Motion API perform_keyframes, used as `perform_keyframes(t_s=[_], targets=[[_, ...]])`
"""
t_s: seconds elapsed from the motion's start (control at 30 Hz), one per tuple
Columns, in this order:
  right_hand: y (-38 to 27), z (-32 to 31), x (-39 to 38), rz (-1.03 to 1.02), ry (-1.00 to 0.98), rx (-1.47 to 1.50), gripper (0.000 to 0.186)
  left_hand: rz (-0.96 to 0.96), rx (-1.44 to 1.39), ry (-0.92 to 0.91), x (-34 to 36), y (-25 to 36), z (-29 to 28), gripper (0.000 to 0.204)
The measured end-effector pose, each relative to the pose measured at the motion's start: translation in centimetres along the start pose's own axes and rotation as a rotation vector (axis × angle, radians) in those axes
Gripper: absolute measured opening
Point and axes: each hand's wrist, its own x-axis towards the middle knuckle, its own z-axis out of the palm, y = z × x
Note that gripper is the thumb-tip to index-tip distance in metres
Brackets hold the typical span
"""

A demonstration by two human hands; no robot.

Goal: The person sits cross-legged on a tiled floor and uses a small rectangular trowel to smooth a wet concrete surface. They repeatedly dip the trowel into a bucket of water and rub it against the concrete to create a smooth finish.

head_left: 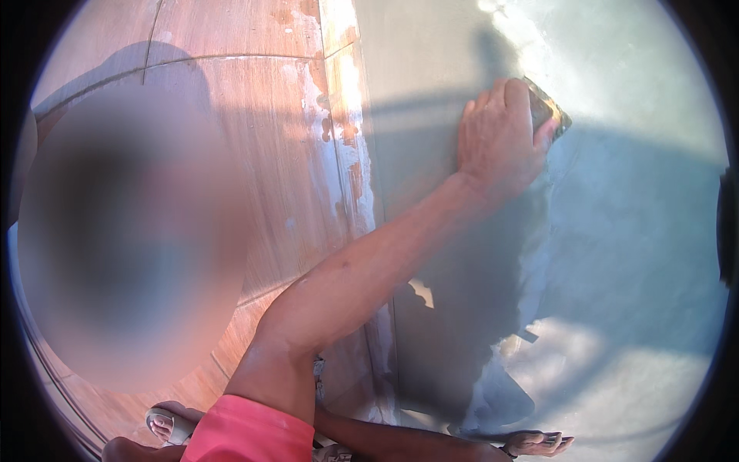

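My left hand [504,142] reaches to the upper right, back of the hand up. Its fingers wrap a small flat block [548,112], brown and yellowish with a worn look, possibly a sponge. The hand presses it against a smooth grey cement-like surface [631,200], at the border between shade and bright light. The thumb lies along the block's lower right side, while the palm hides much of it. A pink sleeve [246,431] covers the upper part of this arm. My right hand does not show.
Wood-patterned tiles [269,138] with whitish smears fill the left, meeting the grey surface along a pale strip [358,169]. A large blurred oval [131,239] hides much there. A sandalled foot [165,423] is lower left; what looks like a bare foot [539,443] is lower right.
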Motion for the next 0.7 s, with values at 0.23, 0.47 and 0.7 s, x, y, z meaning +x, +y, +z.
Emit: perform_keyframes(t_s=[0.23,0.47,0.7], targets=[[1.2,0.6,-0.3,0.012,-0.015,-0.019,0.067,-0.048,-0.033,-0.152,-8.1,-3.8,-1.5,0.039],[-0.6,-1.5,0.1,0.007,-0.043,-0.046,0.066,0.12,-0.084,-0.222,-11.0,3.0,-2.2,0.052],[0.7,-0.6,-0.4,0.01,-0.015,0.005,0.065,0.094,-0.194,-0.545,-23.5,2.7,-9.2,0.06]])
